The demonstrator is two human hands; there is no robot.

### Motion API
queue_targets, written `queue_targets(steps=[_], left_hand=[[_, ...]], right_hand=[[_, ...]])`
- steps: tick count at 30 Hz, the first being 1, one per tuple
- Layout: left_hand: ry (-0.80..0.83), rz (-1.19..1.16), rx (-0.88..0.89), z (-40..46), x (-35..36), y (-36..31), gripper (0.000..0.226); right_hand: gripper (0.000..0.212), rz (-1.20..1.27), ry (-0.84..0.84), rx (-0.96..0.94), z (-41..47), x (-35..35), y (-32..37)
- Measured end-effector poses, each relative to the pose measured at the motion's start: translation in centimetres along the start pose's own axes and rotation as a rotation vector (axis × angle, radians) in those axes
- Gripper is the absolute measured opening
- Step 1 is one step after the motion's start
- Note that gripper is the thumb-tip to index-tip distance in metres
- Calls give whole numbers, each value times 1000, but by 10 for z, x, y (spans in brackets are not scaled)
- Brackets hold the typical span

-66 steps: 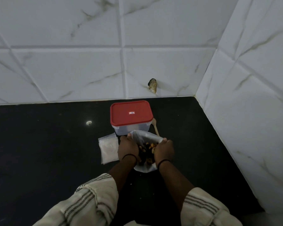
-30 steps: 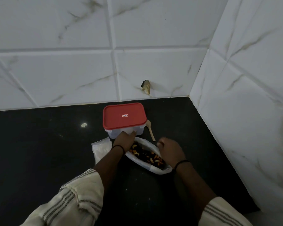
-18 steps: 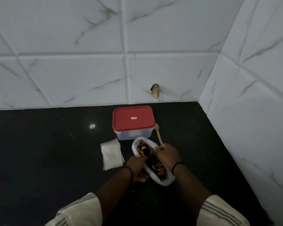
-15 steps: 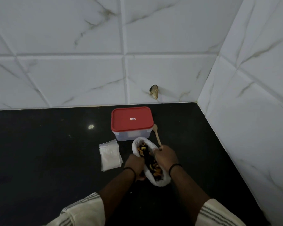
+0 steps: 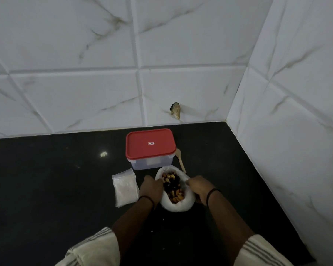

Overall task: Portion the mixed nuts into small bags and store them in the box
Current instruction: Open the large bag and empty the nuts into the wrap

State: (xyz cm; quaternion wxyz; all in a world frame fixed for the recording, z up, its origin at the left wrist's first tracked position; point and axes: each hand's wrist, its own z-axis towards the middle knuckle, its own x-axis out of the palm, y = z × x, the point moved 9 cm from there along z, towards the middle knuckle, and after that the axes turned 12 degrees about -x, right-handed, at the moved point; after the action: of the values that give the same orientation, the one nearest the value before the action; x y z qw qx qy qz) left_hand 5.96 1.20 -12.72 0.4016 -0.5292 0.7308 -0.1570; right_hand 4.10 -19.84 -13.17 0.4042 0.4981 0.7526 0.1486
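Just before red-lidded clear plastic box (image 5: 150, 149), white plastic bag of mixed nuts (image 5: 175, 191) is held open on black counter (image 5: 46, 189): rim gripped by left hand (image 5: 150, 189) and right hand (image 5: 199, 189). Mouth best kept wide, upright. Small clear bags (image 5: 125, 187) left of box, wooden spoon (image 5: 180, 160) right. Fingertips hidden; box contents unclear.

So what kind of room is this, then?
Most likely a home kitchen corner: a dark stone countertop, marble-look wall tiles, and a red-lidded food box beside a wooden spoon.
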Motion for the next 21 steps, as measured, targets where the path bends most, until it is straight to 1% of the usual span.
queue_targets(steps=[2, 4, 5, 7, 8, 9, 12, 16, 18, 21], left_hand=[[-17, 28, 16, -1, 0, 2, 27], [13, -1, 27, 6, 5, 4, 28], [33, -8, 14, 7, 6, 5, 28], [38, -18, -28, 10, 6, 7, 27], [36, -21, -26, 11, 6, 9, 26], [34, -23, -8, 11, 6, 10, 25], [-19, 0, 46, 10, 1, 4, 26], [-44, 46, 69, 8, 0, 2, 30], [-51, 80, 86, 5, -1, -3, 32], [-118, 150, 149, -1, -3, -10, 33]], right_hand=[[42, 64, 12, 18, -2, 6, -10], [40, 200, -29, -49, -2, 0, -6], [40, 259, -22, -67, -3, 1, -3], [42, 162, 8, 21, -3, 3, -8], [43, 102, 18, 65, -6, 4, -13], [43, 85, 6, 69, -1, 5, -17], [36, 99, -50, -42, 1, 3, -16], [24, -85, -212, -286, -6, -13, -14], [25, -119, -241, -364, -10, -12, -5], [24, -179, -362, -473, -20, -17, 10]])
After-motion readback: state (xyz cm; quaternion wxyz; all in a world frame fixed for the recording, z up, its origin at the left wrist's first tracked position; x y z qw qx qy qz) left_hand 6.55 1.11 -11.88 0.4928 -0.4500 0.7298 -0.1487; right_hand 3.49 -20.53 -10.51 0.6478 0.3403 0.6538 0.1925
